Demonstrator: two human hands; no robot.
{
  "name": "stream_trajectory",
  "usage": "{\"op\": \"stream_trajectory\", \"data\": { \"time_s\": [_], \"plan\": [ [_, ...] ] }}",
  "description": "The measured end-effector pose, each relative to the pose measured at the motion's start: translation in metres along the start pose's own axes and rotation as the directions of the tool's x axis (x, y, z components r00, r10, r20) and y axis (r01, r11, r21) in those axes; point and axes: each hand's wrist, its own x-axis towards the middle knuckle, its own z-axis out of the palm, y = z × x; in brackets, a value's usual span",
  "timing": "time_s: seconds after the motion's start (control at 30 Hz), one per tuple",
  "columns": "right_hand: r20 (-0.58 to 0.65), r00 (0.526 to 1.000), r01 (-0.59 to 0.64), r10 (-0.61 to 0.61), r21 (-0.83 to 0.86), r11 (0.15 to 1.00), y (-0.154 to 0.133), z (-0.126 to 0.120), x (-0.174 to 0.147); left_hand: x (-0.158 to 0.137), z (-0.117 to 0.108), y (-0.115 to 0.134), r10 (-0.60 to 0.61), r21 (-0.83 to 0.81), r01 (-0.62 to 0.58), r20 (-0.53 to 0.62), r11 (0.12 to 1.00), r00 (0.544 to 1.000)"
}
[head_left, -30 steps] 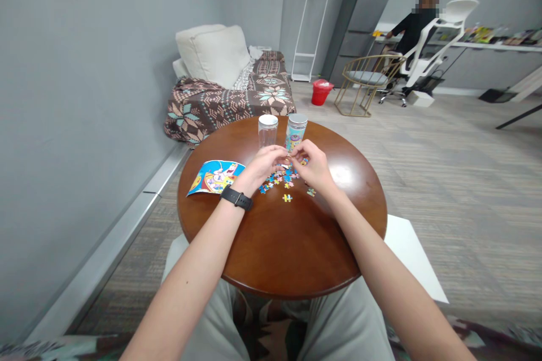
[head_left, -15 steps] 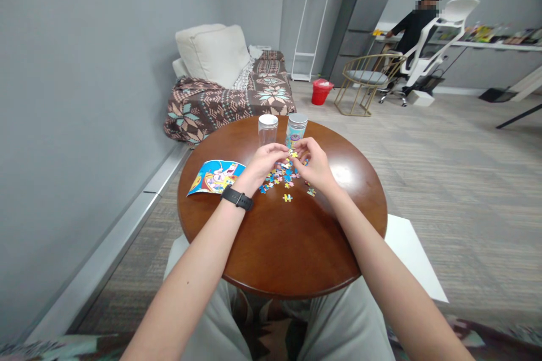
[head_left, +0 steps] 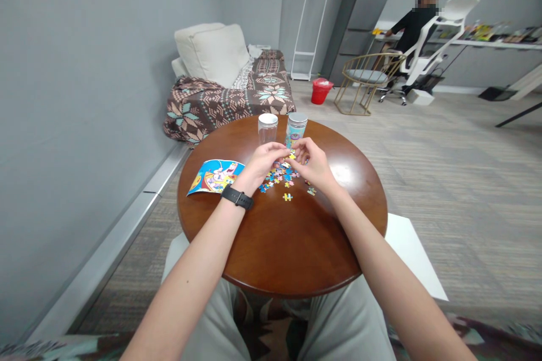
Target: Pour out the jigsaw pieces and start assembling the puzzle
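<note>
Over a pile of small jigsaw puzzle pieces [head_left: 277, 176], my two hands meet near the middle of the round table. Yellow-and-white puzzle pieces [head_left: 292, 154] show between the fingertips. My left hand [head_left: 267, 161], below a black watch, pinches them from the left with thumb and fingers. From the right, my right hand [head_left: 312, 162] closes on them with curled fingers. A single puzzle piece [head_left: 288, 197] lies nearer to me, apart from the pile. Left of my left hand rests a colourful cartoon picture sheet [head_left: 215, 176], its edges curled up.
Behind my hands stand a clear jar [head_left: 267, 130] with a white lid and a printed jar [head_left: 296, 128] with a silvery lid. The brown table [head_left: 288, 254] reaches my knees. Beyond are a sofa [head_left: 228, 84], a red bin [head_left: 320, 92], a gold-framed chair [head_left: 368, 76] and a person [head_left: 417, 28].
My right thumb has shifted slightly left, closer to my left fingertips. The pieces between the fingers have turned a little; the rest of the table looks the same.
</note>
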Motion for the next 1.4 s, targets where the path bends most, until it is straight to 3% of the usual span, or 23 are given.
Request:
{"op": "stream_trajectory", "data": {
  "time_s": [0.23, 0.33, 0.4, 0.47, 0.57, 0.7, 0.9, 1.4],
  "plan": [
    [0.016, 1.0, -0.012, 0.013, -0.035, 0.999, 0.002, 0.0, 0.001, 0.0, 0.001, 0.0, 0.071, 0.09, -0.07, -0.014, 0.994, 0.997],
    [0.02, 1.0, -0.004, 0.005, -0.046, 0.999, 0.003, 0.0, 0.001, -0.004, 0.005, 0.001, 0.23, 0.283, -0.212, -0.031, 0.935, 0.973],
    [0.025, 1.0, -0.001, 0.002, -0.062, 0.998, 0.004, 0.0, 0.001, -0.009, 0.008, 0.001, 0.39, 0.516, -0.342, 0.016, 0.785, 0.921],
    [0.037, 0.999, -0.001, 0.004, -0.078, 0.997, 0.004, -0.001, 0.0, -0.014, 0.013, 0.001, 0.482, 0.72, -0.417, 0.129, 0.556, 0.867],
    [0.055, 0.998, -0.01, 0.016, -0.093, 0.996, 0.003, -0.003, 0.0, -0.021, 0.02, 0.0, 0.46, 0.868, -0.419, 0.267, 0.267, 0.847],
    [0.064, 0.997, -0.023, 0.031, -0.111, 0.994, 0.002, -0.005, 0.0, -0.024, 0.025, 0.001, 0.398, 0.914, -0.397, 0.335, 0.083, 0.854],
    [0.074, 0.997, -0.027, 0.035, -0.111, 0.993, 0.005, -0.003, 0.0, -0.025, 0.024, 0.002, 0.396, 0.917, -0.398, 0.366, 0.0, 0.842],
    [0.115, 0.992, -0.035, 0.049, -0.122, 0.992, 0.01, -0.004, -0.001, -0.024, 0.022, 0.0, 0.416, 0.916, -0.402, 0.371, -0.013, 0.83]
  ]
}}
